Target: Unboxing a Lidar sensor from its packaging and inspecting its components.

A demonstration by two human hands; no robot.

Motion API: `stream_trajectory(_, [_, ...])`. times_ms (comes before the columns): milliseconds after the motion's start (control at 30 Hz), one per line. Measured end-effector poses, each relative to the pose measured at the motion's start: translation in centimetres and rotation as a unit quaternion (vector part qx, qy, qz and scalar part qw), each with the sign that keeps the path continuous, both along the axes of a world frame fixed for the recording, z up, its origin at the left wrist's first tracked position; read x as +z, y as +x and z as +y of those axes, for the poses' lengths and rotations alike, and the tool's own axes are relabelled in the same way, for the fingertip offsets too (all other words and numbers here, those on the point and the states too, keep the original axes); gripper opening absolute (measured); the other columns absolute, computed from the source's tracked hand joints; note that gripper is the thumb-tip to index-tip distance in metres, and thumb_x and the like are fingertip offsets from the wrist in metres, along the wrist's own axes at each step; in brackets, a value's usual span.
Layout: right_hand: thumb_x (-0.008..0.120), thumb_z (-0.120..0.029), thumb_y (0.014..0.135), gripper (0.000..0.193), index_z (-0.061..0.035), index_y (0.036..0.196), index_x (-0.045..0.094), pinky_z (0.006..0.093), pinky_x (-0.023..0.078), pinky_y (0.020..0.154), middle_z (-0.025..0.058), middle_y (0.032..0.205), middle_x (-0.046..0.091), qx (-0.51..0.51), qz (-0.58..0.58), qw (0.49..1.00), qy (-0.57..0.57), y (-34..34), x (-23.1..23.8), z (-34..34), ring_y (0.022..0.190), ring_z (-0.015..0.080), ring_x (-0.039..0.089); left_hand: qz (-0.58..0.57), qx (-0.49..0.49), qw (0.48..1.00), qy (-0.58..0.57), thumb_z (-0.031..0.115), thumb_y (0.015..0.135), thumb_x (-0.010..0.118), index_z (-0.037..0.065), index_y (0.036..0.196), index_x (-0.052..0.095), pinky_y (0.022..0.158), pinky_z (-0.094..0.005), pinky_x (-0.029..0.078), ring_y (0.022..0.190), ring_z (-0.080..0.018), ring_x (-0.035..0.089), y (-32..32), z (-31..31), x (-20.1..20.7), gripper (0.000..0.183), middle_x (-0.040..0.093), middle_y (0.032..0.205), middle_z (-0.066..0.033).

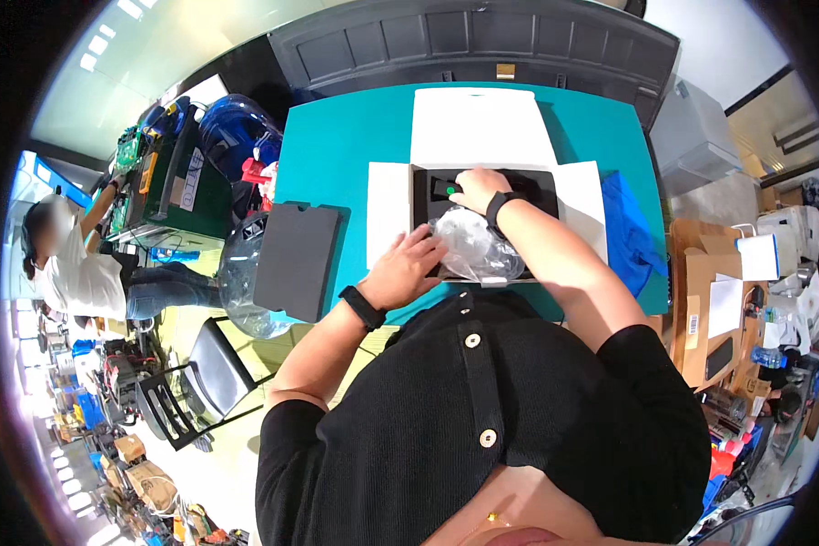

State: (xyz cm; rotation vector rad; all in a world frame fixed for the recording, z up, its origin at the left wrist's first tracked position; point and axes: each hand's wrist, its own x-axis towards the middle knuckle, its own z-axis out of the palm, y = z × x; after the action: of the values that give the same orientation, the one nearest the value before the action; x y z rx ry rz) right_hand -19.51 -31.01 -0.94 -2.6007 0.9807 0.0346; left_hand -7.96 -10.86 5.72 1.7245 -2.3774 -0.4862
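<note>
An open white box (pixel 389 205) with its flaps spread lies in front of me, lined with black foam (pixel 541 187). My right hand (pixel 480 189) reaches into it, fingers curled down beside a dark piece with a green dot (pixel 451 191). What those fingers grip is hidden. A crumpled clear plastic bag (pixel 473 246) lies in the near part of the box, below my right wrist. My left hand (pixel 405 268) rests at the box's near left corner, fingers stretched toward the bag's edge. Both wrists wear black bands.
The box stands on a teal table (pixel 337 136). A dark flat foam panel (pixel 296 259) lies at its left edge, and blue cloth (pixel 630 232) at the right. Left of the table are clear plastic jugs and a black chair (pixel 214 373). Another person (pixel 77 264) works further left.
</note>
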Motion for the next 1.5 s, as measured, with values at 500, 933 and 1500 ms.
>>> stream_trajectory(500, [0.055, -0.020, 0.087, 0.034, -0.0004, 0.113, 0.046, 0.0357, 0.047, 0.074, 0.0210, 0.094, 0.060, -0.001, -0.376, 0.918, 0.123, -5.8, 10.4, 0.3, 0.086, 0.0345, 0.060, 0.363, 0.184, 0.907, -0.111, 0.013, 0.072, 0.073, 0.003, 0.135, 0.028, 0.090, -0.0391, 0.042, 0.120, -0.0295, 0.041, 2.2, -3.7, 3.8, 0.078, 0.040, 0.131, -0.0198])
stream_trajectory(933, [0.052, -0.015, 0.090, 0.035, -0.0022, 0.122, 0.046, 0.0244, 0.045, 0.080, 0.0060, 0.112, 0.058, -0.166, -0.581, 0.797, 0.009, -22.3, 15.8, 1.1, 0.095, 0.0124, 0.057, 0.689, 0.209, 0.688, -0.088, 0.022, 0.091, 0.050, 0.003, 0.114, 0.048, 0.068, -0.0268, 0.050, 0.084, -0.0157, 0.061, 0.8, -4.2, 7.1, 0.030, 0.061, 0.101, -0.0081])
stream_trajectory(1500, [0.058, -0.024, 0.080, 0.028, -0.0106, 0.104, 0.059, 0.0451, 0.043, 0.081, 0.0133, 0.096, 0.062, -0.428, -0.157, 0.890, -0.011, -31.5, -13.9, 0.4, 0.094, 0.0351, 0.056, 0.765, 0.266, 0.587, 0.011, 0.013, 0.086, 0.057, 0.007, 0.120, 0.046, 0.078, -0.0353, 0.050, 0.099, -0.0206, 0.058, 0.1, -2.4, 7.8, 0.036, 0.059, 0.109, -0.0066])
